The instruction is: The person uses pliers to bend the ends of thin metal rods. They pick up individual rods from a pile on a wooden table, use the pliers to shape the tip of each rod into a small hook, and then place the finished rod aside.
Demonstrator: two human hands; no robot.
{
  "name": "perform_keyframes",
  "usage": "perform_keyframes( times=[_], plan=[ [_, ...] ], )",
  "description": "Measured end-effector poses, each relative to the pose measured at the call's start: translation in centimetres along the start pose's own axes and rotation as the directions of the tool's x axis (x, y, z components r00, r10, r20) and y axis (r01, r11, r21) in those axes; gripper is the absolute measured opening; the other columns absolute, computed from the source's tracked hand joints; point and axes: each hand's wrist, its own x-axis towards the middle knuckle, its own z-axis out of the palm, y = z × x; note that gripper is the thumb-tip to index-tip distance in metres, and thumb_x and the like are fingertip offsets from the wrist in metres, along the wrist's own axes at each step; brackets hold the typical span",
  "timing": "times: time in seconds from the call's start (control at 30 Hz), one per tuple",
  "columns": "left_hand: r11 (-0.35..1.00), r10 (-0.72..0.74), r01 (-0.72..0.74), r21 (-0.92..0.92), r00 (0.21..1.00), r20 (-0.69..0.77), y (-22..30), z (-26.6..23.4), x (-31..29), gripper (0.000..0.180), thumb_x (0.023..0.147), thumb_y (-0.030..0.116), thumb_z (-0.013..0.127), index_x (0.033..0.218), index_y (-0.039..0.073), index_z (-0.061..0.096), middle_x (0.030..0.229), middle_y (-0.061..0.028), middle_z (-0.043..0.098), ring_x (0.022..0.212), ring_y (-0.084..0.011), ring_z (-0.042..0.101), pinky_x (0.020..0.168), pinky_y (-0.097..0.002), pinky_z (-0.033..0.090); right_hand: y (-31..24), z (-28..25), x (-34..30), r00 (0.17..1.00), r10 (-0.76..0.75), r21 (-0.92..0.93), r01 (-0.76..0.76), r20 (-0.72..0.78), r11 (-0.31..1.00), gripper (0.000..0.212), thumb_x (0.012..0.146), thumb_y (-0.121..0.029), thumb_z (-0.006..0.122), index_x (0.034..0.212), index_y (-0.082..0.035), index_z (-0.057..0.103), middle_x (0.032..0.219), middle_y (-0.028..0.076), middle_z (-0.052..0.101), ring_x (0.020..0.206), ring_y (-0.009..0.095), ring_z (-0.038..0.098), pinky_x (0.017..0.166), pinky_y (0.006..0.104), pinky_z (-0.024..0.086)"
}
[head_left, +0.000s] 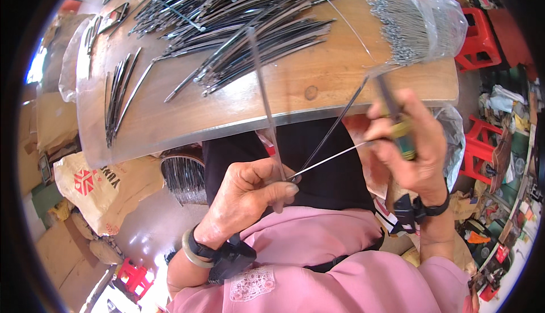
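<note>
My left hand [250,191] is closed in a pinch over my lap, thumb against fingers. Out of it rise a long, flat greyish strip [264,91], blurred, and a thin dark strip [339,119] slanting up to the right, their lower ends together at the fingertips. A thin metal rod [332,158] spans from that pinch to the fingers of my right hand [423,148]. Also gripped in my right hand is a tool with a yellow-and-green handle [403,137], smeared by motion; its dark shaft points up toward the table, and its exact kind is unclear.
Ahead is a wooden table [306,91] with a metal front edge. A large heap of black strips [227,23] covers its far left, and a plastic-wrapped bundle of metal rods [403,29] lies at the right. Red stools [479,40] stand beyond; a paper sack [96,191] sits lower left.
</note>
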Motion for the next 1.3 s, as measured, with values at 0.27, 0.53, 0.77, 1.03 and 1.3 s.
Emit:
perform_keyframes(
  times=[0.27,0.53,0.77,1.03,1.3],
  plan=[
    [0.990,-0.126,0.124,0.070,0.992,0.026,0.4,-0.4,0.0,0.003,0.087,-0.002,0.066,0.088,-0.004,0.064,0.071,-0.0020,0.061,0.060,-0.0072,0.056,0.056,-0.0222,0.046,0.8,2.1,2.4,0.939,-0.220,-0.268,0.291,0.265,0.918,0.033,0.056,-0.004,0.075,0.086,0.000,0.063,0.104,0.012,0.058,0.096,0.034,0.052,0.089,0.0465,0.039],
    [0.960,0.173,-0.219,0.175,0.954,0.243,2.0,-2.9,0.9,0.030,0.088,-0.009,0.057,0.117,-0.006,0.064,0.113,-0.0101,0.062,0.088,-0.0158,0.065,0.080,-0.0283,0.052,0.4,2.2,2.1,0.946,-0.207,-0.278,0.275,0.250,0.920,0.030,0.057,-0.001,0.071,0.085,0.002,0.064,0.101,0.011,0.057,0.089,0.032,0.050,0.083,0.0432,0.038],
    [0.952,-0.240,0.272,-0.141,0.948,0.207,2.8,-0.2,2.0,0.022,0.094,0.007,0.062,0.114,-0.002,0.062,0.081,-0.0089,0.067,0.066,-0.0156,0.065,0.061,-0.0256,0.053,-0.6,2.9,1.5,0.938,-0.270,-0.245,0.320,0.216,0.915,0.028,0.056,0.000,0.067,0.084,0.000,0.065,0.098,0.010,0.057,0.084,0.029,0.053,0.083,0.0458,0.036],
    [0.822,-0.123,0.114,-0.558,0.992,0.021,0.3,0.9,1.5,0.013,0.094,0.010,0.061,0.098,-0.002,0.060,0.062,-0.0047,0.050,0.043,-0.0090,0.037,0.039,-0.0227,0.026,0.1,2.7,0.6,0.966,-0.251,-0.453,0.249,0.058,0.856,0.023,0.063,-0.011,0.073,0.082,-0.001,0.065,0.109,0.011,0.059,0.101,0.030,0.054,0.089,0.0476,0.036],
    [0.915,0.254,-0.306,-0.264,0.943,-0.215,0.0,1.4,0.1,0.011,0.098,0.008,0.057,0.101,-0.002,0.059,0.065,-0.0005,0.051,0.049,-0.0042,0.039,0.043,-0.0194,0.028,-0.2,3.0,-1.8,0.949,0.040,0.022,-0.049,0.314,0.999,0.044,0.062,-0.008,0.081,0.103,-0.003,0.069,0.115,0.015,0.058,0.101,0.033,0.060,0.085,0.0392,0.050]
  ],
)
